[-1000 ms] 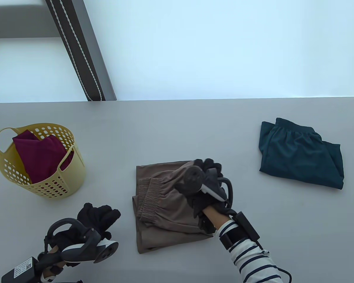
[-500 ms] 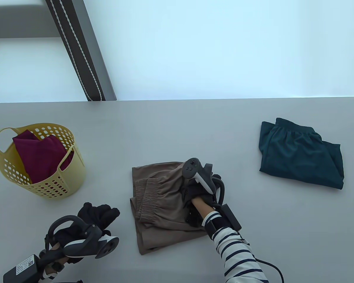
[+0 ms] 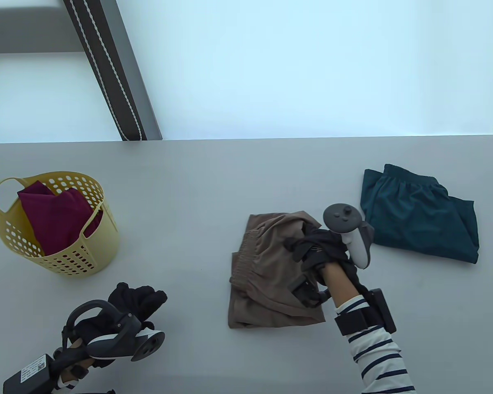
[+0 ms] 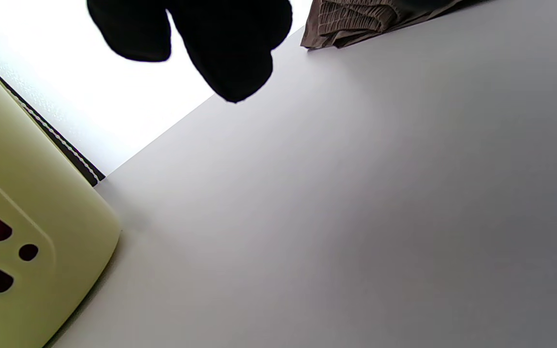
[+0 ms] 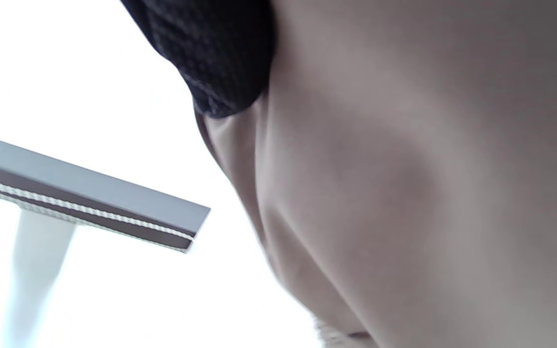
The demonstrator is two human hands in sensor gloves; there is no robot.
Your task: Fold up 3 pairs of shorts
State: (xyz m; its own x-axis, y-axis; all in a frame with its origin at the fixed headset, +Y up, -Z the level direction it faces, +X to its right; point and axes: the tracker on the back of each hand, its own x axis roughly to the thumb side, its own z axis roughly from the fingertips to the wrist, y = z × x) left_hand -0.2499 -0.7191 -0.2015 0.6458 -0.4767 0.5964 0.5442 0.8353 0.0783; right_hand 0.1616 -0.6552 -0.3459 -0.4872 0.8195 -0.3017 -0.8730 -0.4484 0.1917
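Setting: grey desk point(image 3: 213, 180) under a bright pale backdrop; a dark striped post crosses the upper left of the table view.
Right hand: right hand point(image 3: 318, 254) has its fingers curled into the right side of the folded brown shorts point(image 3: 267, 279), gripping the cloth; the right wrist view shows a gloved fingertip pressed against brown fabric and little else.
Brown shorts: a folded bundle near the middle of the desk, elastic waistband on its left side, its right edge bunched in the grip and close to the teal shorts point(image 3: 419, 213), which lie folded to the right.
Left hand: left hand point(image 3: 133, 303) rests low at the desk's near left, fingers loosely curled and holding nothing; its wrist view shows only dark fingertips above bare desk.
Basket: yellow basket point(image 3: 98, 246) at far left with maroon shorts point(image 3: 53, 217) still inside, so by my reading one pair remains to fold.
Doing it well: keep the grip low so the layers slide together and the fold does not spring open; set the bundle down beside or squarely on the teal pair, then flatten it with the palm.
Change: against half a second ago, the brown shorts and the right hand have shifted rightward toward the teal pair; the left hand, basket and teal shorts have stayed put.
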